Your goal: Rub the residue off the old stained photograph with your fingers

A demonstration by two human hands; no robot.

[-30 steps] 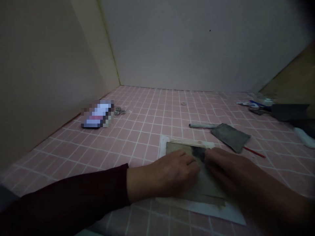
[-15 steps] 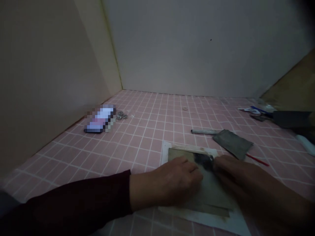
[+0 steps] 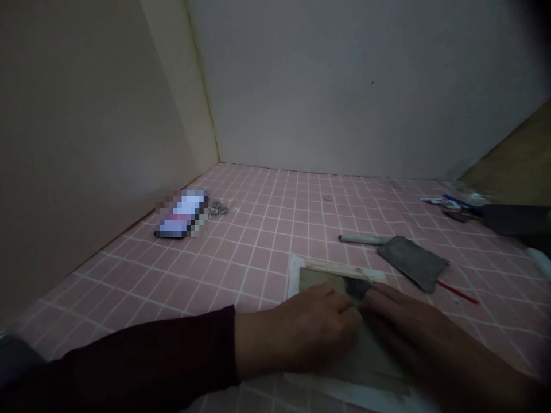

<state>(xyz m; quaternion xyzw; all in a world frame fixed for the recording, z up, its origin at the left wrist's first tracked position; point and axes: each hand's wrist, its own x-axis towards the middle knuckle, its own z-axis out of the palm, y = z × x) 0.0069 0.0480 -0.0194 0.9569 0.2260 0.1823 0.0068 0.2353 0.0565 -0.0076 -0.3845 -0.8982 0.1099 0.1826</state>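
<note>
A greenish-grey sheet (image 3: pixel 321 278) lies on white paper (image 3: pixel 295 276), with a black smudge-like patch (image 3: pixel 354 287) near its far edge. Over the sheet's left half rests my left hand (image 3: pixel 316 330), fingers curled in, and anything inside them is hidden. My right hand (image 3: pixel 404 321) is closed at the black patch, knuckles beside the left hand's. Whatever its fingers pinch cannot be seen. Just beyond the right hand is a grey-green folded piece (image 3: pixel 413 263), overlapping a pale tube (image 3: pixel 361 239), with a thin red stick (image 3: pixel 458 291) poking out.
The table has a pink tiled cover (image 3: pixel 258 229). At its left stands a phone (image 3: pixel 183 215) with a blurred screen, near several small metal rings (image 3: pixel 217 207). A pale ring (image 3: pixel 328 198) lies farther back. Assorted tools (image 3: pixel 456 206) are at the right, and walls bound the back and left.
My right hand has shifted slightly left, closer to my left hand, covering more of the black patch. A shiny bit seen at its fingertips is now hidden. The whole view has tilted slightly.
</note>
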